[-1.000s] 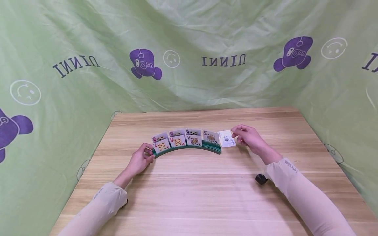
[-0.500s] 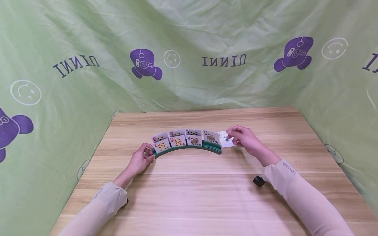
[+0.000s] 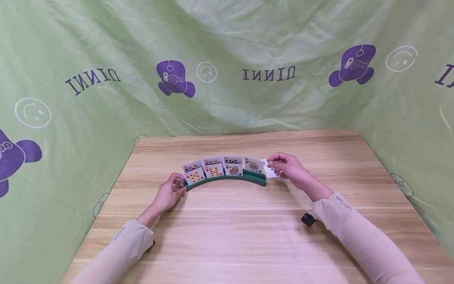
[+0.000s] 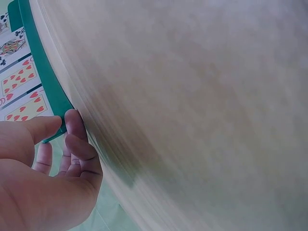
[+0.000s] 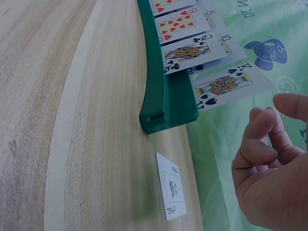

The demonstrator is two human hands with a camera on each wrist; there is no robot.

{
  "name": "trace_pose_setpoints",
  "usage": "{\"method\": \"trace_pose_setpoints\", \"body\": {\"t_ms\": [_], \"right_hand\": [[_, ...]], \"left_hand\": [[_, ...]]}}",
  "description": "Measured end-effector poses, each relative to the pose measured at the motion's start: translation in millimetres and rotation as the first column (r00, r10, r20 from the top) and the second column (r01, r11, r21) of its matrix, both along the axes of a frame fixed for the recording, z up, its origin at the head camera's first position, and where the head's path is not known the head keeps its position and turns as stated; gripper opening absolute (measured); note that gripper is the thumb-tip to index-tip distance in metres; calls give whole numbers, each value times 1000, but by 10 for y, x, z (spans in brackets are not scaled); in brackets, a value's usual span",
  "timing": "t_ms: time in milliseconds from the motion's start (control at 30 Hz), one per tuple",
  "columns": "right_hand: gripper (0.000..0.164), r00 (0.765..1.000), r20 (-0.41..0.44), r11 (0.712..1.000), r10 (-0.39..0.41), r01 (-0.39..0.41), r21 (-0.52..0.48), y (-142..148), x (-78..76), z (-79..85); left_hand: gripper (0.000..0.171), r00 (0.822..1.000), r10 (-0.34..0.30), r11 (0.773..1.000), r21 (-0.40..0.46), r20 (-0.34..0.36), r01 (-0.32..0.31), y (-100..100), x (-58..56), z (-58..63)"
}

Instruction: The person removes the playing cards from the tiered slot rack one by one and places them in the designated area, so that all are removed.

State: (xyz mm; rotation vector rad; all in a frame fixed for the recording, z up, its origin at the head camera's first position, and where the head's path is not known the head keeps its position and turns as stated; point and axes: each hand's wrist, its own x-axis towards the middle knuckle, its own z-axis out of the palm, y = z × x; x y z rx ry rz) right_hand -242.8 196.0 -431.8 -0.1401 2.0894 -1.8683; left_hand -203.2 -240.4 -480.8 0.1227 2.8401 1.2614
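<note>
A curved green card holder [image 3: 227,178] stands on the table with playing cards upright in two rows. In front are the seven of hearts [image 3: 195,176], nine of hearts [image 3: 214,170] and queen of clubs [image 5: 192,52]; behind, several more, with the king of spades [image 5: 225,86] rightmost. My left hand [image 3: 170,193] pinches the holder's left end between thumb and fingers. A joker card [image 5: 172,186] lies flat beside the right end. Over it hovers my right hand [image 3: 291,170], fingers loosely curled, nothing between them, hiding part of the joker in the head view.
The wooden table [image 3: 227,236] has green printed cloth [image 3: 227,102] hanging behind it and on both sides. A black wrist device [image 3: 307,219] shows under the right sleeve.
My right hand has moved left across the joker, nearer the king of spades, and now covers more of the joker. The left hand, holder and cards have stayed put.
</note>
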Motion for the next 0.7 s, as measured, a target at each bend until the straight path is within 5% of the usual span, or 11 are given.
{"method": "trace_pose_setpoints", "body": {"t_ms": [700], "right_hand": [[25, 998, -57, 994, 10, -4, 106, -147, -21, -23]], "left_hand": [[33, 1000, -2, 1000, -1, 1, 2, 0, -2, -11]]}}
